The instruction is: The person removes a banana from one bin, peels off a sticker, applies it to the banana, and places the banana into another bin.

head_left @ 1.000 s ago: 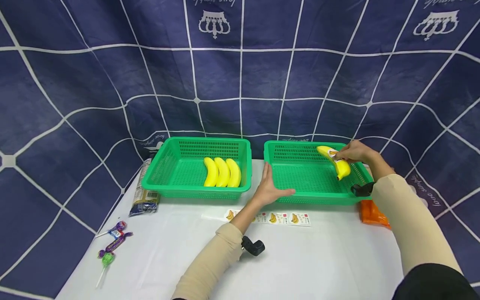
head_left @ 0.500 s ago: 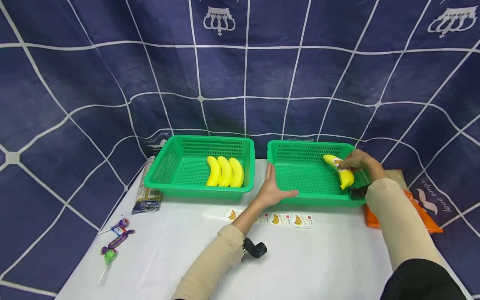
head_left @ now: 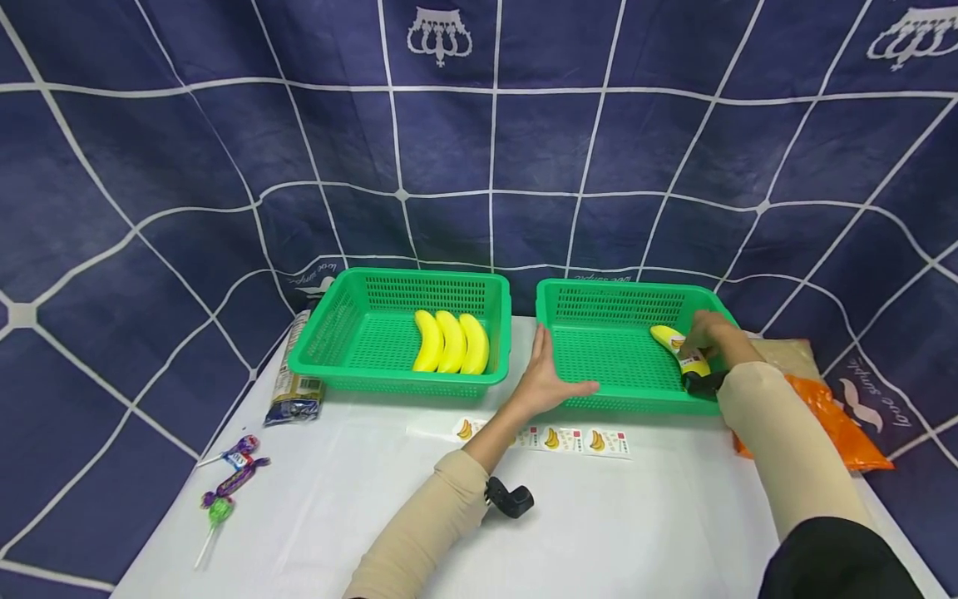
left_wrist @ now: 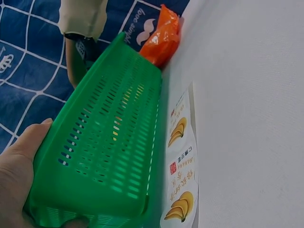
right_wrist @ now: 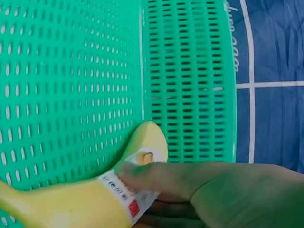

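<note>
My right hand grips a yellow banana with a white sticker, low inside the right green basket near its right wall. In the right wrist view the fingers curl over the banana and its sticker against the basket's mesh floor. My left hand clasps the right basket's front left corner, thumb along the front wall. The left wrist view shows that hand on the basket's wall. Three bananas lie side by side in the left green basket.
A strip of banana stickers lies on the white table in front of the baskets. An orange packet sits right of the right basket. A foil bag lies left of the left basket, with lollipops nearer me.
My right hand has lowered the banana from above the basket's right rim down into the basket. The left hand has stayed on the basket's corner.
</note>
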Demonstrator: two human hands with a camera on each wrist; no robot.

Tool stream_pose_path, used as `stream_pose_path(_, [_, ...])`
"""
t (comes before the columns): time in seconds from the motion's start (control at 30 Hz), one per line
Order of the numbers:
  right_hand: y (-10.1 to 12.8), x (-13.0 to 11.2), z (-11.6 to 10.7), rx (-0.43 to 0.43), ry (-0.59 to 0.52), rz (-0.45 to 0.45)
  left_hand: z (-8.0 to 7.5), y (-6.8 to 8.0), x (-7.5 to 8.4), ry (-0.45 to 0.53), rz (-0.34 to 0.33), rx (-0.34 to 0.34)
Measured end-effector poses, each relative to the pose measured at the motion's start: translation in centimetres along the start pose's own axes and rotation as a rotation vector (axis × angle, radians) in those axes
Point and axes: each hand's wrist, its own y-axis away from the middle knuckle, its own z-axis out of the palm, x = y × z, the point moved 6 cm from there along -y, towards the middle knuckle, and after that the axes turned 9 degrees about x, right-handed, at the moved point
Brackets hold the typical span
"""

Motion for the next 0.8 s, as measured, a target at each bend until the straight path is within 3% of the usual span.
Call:
stream_pose_path(0.5, [0.7, -1.3, -0.5, 0.122, 0.225, -0.123, 0.0, 0.2, 0.1, -0.006, -0.005, 0.001])
stream_pose_path(0.8, [1.1, -1.1, -0.2, 0.053, 0.141, -0.084, 0.0, 0.2, 0.2, -0.016, -0.009, 0.004])
